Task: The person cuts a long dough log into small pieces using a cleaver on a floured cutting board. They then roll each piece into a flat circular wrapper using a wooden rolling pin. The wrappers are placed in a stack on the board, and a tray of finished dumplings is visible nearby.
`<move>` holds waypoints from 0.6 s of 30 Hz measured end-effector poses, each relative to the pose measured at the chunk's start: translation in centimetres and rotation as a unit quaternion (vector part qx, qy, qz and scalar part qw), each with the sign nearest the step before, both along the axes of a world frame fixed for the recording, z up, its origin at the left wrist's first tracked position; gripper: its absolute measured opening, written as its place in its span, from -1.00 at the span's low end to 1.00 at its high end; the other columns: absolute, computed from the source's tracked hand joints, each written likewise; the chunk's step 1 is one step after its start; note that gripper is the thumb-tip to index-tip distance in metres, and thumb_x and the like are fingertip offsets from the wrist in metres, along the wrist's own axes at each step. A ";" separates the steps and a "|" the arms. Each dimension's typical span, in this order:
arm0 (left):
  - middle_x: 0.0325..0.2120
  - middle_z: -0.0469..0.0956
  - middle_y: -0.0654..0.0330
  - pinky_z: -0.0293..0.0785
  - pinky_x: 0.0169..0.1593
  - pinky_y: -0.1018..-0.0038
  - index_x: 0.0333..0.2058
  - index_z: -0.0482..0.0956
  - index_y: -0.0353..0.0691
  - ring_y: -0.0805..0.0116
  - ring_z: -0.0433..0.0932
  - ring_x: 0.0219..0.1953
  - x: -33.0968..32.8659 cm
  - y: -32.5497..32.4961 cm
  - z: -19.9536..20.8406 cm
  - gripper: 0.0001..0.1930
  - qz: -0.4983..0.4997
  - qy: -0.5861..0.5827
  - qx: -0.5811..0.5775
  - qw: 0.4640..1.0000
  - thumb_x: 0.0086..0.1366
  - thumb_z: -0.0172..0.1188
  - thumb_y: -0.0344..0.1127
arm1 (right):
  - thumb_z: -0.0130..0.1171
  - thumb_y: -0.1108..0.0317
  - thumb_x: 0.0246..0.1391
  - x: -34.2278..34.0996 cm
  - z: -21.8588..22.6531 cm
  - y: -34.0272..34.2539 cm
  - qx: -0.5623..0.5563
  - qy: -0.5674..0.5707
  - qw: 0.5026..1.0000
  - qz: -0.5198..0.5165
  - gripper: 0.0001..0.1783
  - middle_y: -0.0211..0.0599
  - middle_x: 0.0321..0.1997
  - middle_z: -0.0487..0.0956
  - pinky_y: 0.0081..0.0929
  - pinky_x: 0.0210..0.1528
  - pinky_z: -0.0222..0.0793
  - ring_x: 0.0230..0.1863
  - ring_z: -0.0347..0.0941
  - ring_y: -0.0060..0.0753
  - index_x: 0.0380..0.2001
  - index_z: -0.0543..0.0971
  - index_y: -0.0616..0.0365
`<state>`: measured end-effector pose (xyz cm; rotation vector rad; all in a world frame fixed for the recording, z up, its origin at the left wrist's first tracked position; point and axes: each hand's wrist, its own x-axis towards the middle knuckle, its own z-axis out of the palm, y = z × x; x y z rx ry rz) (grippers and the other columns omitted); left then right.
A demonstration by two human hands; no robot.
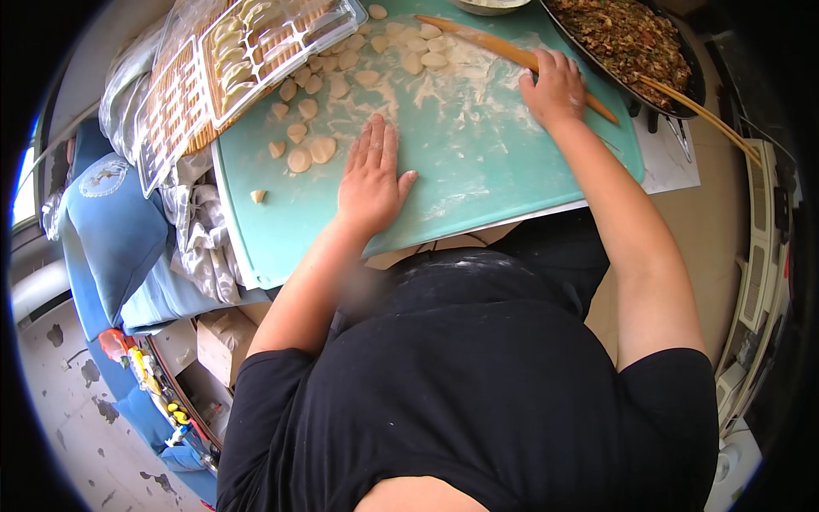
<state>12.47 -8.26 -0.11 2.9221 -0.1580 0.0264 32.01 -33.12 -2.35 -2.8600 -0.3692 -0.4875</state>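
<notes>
My left hand (370,186) lies on the green mat (478,183) with its fingers stretched out and nothing in them. Over to the right, my right hand (558,92) is closed over a wooden rolling pin (490,43), which slants from upper left to lower right. Small flattened pieces of dough (322,149) lie just left of my left hand. More dough pieces (412,63) cluster at the far side of the mat, dusted with flour. A lone small dough lump (258,197) sits near the mat's left edge.
Shaped dumplings (232,60) fill part of a clear compartment tray (205,81) at the far left. A dark pan of chopped filling (627,38) stands far right, with chopsticks (699,115) across its rim. A bowl (488,7) is partly cut off at the top. Blue cushions (115,222) flank the table.
</notes>
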 end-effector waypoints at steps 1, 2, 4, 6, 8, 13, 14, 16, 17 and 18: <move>0.32 -0.12 -0.10 -0.12 0.35 0.18 0.27 -0.03 -0.37 -0.03 -0.08 0.35 0.1 0.0 0.0 -0.25 -0.004 0.004 -0.001 1.000 0.24 0.07 -0.10 | 0.03 0.16 -0.02 0.0 0.0 -0.1 -0.001 0.005 1.000 -0.002 -0.57 -0.31 0.03 0.44 -0.15 0.12 0.22 0.08 0.30 -0.17 -0.04 0.46 0.00; 0.32 -0.12 -0.10 -0.11 0.35 0.17 0.27 -0.03 -0.37 -0.03 -0.08 0.35 0.2 0.1 0.0 -0.24 -0.008 0.006 -0.001 1.000 0.24 0.07 -0.09 | 0.03 0.16 -0.02 0.0 0.0 0.0 -0.003 0.007 1.000 -0.002 -0.56 -0.31 0.03 0.43 -0.15 0.12 0.22 0.09 0.30 -0.17 -0.04 0.46 0.00; 0.32 -0.12 -0.11 -0.10 0.35 0.18 0.27 -0.03 -0.36 -0.02 -0.08 0.35 0.4 0.2 -0.2 -0.23 -0.016 0.005 0.011 1.000 0.23 0.07 -0.07 | 0.03 0.16 -0.02 0.0 0.1 0.0 -0.008 0.010 1.000 -0.002 -0.55 -0.31 0.04 0.43 -0.15 0.12 0.21 0.09 0.29 -0.17 -0.02 0.45 -0.01; 0.32 -0.11 -0.10 -0.11 0.35 0.18 0.27 -0.03 -0.36 -0.02 -0.08 0.35 0.5 0.4 -0.1 -0.23 -0.024 -0.002 0.020 1.000 0.24 0.06 -0.05 | 0.03 0.15 -0.02 0.0 0.4 0.1 -0.008 0.015 1.000 0.004 -0.55 -0.31 0.05 0.43 -0.15 0.12 0.21 0.09 0.29 -0.17 -0.01 0.44 0.00; 0.32 -0.11 -0.08 -0.12 0.35 0.17 0.27 -0.03 -0.36 -0.01 -0.09 0.36 0.6 0.5 -0.2 -0.24 -0.034 -0.010 0.023 0.999 0.25 0.05 -0.03 | 0.02 0.15 -0.02 -0.1 0.5 0.0 -0.011 0.017 1.000 0.006 -0.54 -0.30 0.05 0.42 -0.16 0.12 0.22 0.08 0.29 -0.17 -0.01 0.44 0.00; 0.32 -0.02 0.07 -0.15 0.34 0.13 0.20 0.20 -0.26 0.03 -0.02 0.34 -0.6 3.5 1.6 -0.39 0.071 0.022 0.159 0.984 0.26 0.03 -0.05 | 0.01 0.15 -0.01 -0.1 0.7 0.0 -0.020 0.017 1.000 -0.001 -0.56 -0.30 0.04 0.43 -0.17 0.10 0.23 0.07 0.30 -0.16 -0.03 0.44 0.03; 0.31 0.02 0.09 -0.15 0.34 0.12 0.17 0.26 -0.24 0.04 0.00 0.33 -0.6 4.3 2.2 -0.43 0.107 0.029 0.196 0.974 0.26 0.04 -0.07 | 0.01 0.15 -0.01 -0.1 0.5 0.1 -0.020 0.017 1.000 -0.003 -0.57 -0.30 0.03 0.43 -0.17 0.09 0.24 0.06 0.30 -0.16 -0.04 0.45 0.03; 0.28 0.09 0.05 -0.07 0.32 0.16 0.13 0.32 -0.24 0.02 0.07 0.30 0.3 5.4 3.2 -0.49 0.078 -0.041 0.165 0.982 0.26 0.05 -0.12 | 0.01 0.15 -0.01 -0.2 0.7 0.0 -0.028 0.012 1.000 -0.001 -0.57 -0.29 0.01 0.43 -0.16 0.08 0.25 0.05 0.31 -0.16 -0.05 0.45 0.03; 0.26 0.13 0.04 -0.03 0.31 0.18 0.11 0.35 -0.23 0.01 0.10 0.29 1.0 5.8 3.6 -0.52 0.066 -0.077 0.151 0.983 0.26 0.05 -0.15 | 0.00 0.15 -0.01 -0.3 0.8 0.1 -0.029 0.009 1.000 0.003 -0.58 -0.29 0.00 0.44 -0.16 0.07 0.26 0.05 0.32 -0.16 -0.06 0.45 0.03; 0.24 0.16 0.03 0.03 0.29 0.20 0.09 0.36 -0.24 0.00 0.13 0.27 2.4 5.8 3.6 -0.54 0.057 -0.070 0.080 0.993 0.25 0.06 -0.18 | 0.01 0.16 -0.02 -0.2 0.8 0.2 -0.024 0.004 1.000 0.004 -0.58 -0.29 -0.01 0.44 -0.16 0.06 0.26 0.04 0.32 -0.16 -0.07 0.45 0.03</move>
